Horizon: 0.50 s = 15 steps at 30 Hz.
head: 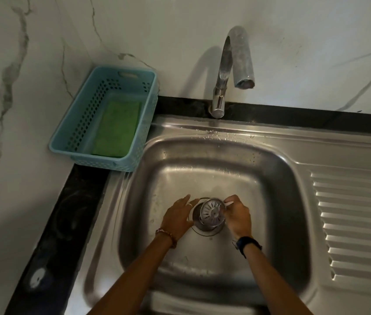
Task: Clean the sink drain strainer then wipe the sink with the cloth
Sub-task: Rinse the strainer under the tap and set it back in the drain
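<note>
A round metal drain strainer (210, 212) is tilted up out of the drain hole (205, 228) at the bottom of the steel sink (202, 173). My right hand (238, 215) grips the strainer's right rim with its fingertips. Left of the strainer, my left hand (179, 215) lies flat on the sink floor with fingers spread, touching the drain's edge. A green cloth (116, 128) lies inside a light blue perforated basket (84, 123) at the sink's back left corner.
A curved chrome faucet (232, 64) rises behind the basin, its spout over the back of the bowl. A ribbed draining board (350, 223) extends to the right. Black countertop (62, 223) borders the sink on the left, with marble wall behind.
</note>
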Tool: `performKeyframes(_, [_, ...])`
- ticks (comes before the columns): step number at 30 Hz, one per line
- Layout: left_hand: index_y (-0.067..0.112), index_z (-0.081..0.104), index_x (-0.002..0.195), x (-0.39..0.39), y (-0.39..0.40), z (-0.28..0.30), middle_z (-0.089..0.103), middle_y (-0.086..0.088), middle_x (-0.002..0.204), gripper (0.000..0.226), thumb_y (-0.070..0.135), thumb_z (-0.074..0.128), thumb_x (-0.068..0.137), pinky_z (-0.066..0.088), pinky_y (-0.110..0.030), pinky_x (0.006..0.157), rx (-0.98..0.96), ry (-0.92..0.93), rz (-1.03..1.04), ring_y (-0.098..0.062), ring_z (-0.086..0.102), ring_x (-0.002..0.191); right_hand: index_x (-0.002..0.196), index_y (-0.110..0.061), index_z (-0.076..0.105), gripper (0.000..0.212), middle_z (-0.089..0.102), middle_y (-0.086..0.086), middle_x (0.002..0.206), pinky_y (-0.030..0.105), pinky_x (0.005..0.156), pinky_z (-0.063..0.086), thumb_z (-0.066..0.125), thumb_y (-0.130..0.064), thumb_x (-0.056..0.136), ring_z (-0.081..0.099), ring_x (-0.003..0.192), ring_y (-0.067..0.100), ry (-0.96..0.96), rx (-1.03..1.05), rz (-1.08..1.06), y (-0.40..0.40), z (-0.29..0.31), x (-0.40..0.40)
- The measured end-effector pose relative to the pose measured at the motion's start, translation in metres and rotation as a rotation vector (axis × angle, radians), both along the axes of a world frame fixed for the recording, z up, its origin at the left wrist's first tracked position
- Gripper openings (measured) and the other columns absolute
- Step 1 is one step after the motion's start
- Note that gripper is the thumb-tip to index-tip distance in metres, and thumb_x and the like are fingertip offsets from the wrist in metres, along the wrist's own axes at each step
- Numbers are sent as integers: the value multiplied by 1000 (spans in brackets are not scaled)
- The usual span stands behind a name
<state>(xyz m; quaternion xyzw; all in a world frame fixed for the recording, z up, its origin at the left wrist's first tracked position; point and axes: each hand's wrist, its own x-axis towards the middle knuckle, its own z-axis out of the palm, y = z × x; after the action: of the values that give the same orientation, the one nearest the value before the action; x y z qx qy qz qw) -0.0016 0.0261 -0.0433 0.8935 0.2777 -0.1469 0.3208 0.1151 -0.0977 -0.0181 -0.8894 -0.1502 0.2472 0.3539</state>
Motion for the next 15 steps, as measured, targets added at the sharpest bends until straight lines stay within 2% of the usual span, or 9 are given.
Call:
performKeyframes(4, [29,7,147,-3,-11,-27,-1,-3,158,81,31,60,86,13,-44,118,78,262,-101,-26,6,145,95,-2,51,6,65,20,91,39,65,54,51,-3,89,61,76,31,133,-88,-62,4,-26,-7])
performKeyframes(7, [30,6,147,-4,-16,-38,-2,-6,158,86,29,64,83,17,-47,116,149,306,-136,-29,5,145,95,0,53,8,62,20,96,41,71,54,49,2,88,60,85,33,110,-122,-18,-1,-39,-11])
performKeyframes(9, [31,8,147,-3,-16,-39,0,-8,158,87,29,66,82,21,-47,115,179,306,-149,-30,7,144,102,-3,52,14,56,16,107,32,70,52,52,-2,88,59,87,29,44,-166,50,-4,-44,-13])
performKeyframes(11, [33,11,146,-1,-15,-36,1,-10,157,84,30,66,82,24,-48,112,198,320,-183,-31,9,143,115,-10,47,29,47,11,115,25,68,50,57,-8,88,58,88,25,-50,-234,160,-5,-47,-15])
performKeyframes(13, [35,16,145,4,-15,-32,1,-12,156,81,29,66,81,27,-49,110,207,342,-205,-32,12,141,122,-15,43,38,43,9,118,25,71,51,60,-15,87,53,95,22,-168,-324,273,-6,-50,-17])
performKeyframes(15, [37,18,144,9,-17,-28,2,-13,155,80,29,67,81,31,-49,107,232,375,-225,-33,14,139,121,-18,46,32,43,7,118,27,78,45,54,-20,90,47,102,21,-264,-397,365,-6,-54,-19])
